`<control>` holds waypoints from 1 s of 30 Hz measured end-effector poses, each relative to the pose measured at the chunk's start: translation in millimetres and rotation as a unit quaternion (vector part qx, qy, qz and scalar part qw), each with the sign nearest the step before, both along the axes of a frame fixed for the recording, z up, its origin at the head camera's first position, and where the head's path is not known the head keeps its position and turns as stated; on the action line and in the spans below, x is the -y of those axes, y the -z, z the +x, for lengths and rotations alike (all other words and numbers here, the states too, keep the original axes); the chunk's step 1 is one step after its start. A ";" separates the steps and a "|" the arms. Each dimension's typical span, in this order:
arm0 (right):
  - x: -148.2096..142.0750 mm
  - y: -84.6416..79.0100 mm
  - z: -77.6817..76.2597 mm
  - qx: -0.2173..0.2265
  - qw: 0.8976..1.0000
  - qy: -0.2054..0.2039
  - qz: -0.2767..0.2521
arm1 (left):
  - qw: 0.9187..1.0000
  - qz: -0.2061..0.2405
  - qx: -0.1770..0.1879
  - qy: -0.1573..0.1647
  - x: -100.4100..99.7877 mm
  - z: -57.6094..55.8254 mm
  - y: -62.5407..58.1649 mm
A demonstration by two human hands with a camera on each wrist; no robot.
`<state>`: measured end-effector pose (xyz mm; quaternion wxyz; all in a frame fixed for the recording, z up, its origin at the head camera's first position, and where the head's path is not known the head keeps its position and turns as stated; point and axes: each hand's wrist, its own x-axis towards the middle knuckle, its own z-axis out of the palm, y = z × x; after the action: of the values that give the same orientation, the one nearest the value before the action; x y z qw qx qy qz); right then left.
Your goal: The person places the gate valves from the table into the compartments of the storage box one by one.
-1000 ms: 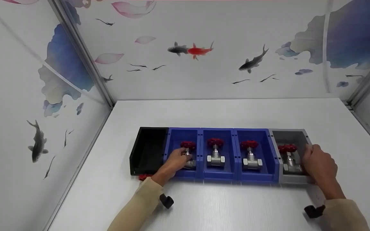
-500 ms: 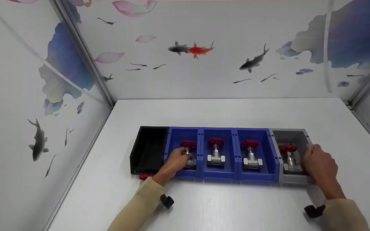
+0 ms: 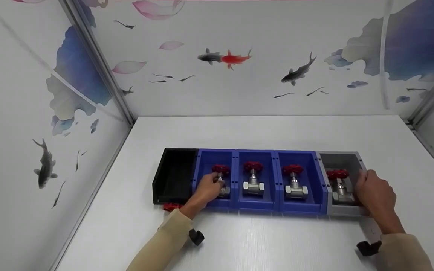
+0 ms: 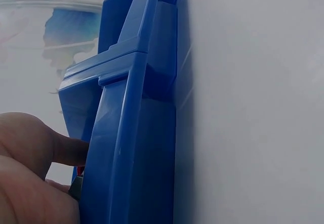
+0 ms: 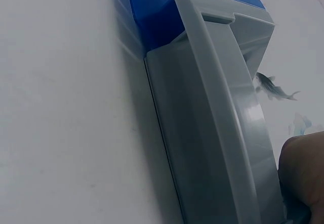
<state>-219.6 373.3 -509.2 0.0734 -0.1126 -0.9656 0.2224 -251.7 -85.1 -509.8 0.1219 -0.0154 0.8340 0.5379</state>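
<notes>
My left hand (image 3: 206,189) reaches into the leftmost blue bin (image 3: 217,155). Its thumb and fingers pinch a metal valve with a red handwheel (image 3: 221,169) around the stem; part of the valve body is covered by the hand. In the left wrist view, the hand (image 4: 30,168) sits behind the bin's blue front wall (image 4: 121,148). At the far right, my right hand (image 3: 376,194) grips the right side wall of the grey bin (image 3: 341,158), its fingertips partly hidden. A similar valve (image 3: 340,190) lies inside, close to that hand.
Two more blue bins each hold one red-wheeled valve, the middle one (image 3: 253,180) and the right one (image 3: 295,184). A black bin (image 3: 175,175) ends the row on the left. Another red handwheel (image 3: 171,207) shows at its front edge, partly hidden by the left forearm.
The valve in my left hand has shifted very slightly within the leftmost blue bin. My right hand stays at the grey bin.
</notes>
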 end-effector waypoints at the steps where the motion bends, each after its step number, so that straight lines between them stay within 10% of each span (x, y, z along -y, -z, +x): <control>1: 0.0 -0.1 0.0 0.001 1.000 0.000 -0.001 | 1.000 -0.001 0.000 -0.001 -0.2 0.3 -0.1; 30: -1.0 -0.4 -0.5 0.009 1.000 0.005 0.000 | 0.997 -0.046 -0.064 -0.010 1.1 3.9 0.4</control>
<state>-220.1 374.3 -508.8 0.0653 -0.1191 -0.9658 0.2210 -247.8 -86.1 -510.2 0.0620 0.0056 0.8637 0.5001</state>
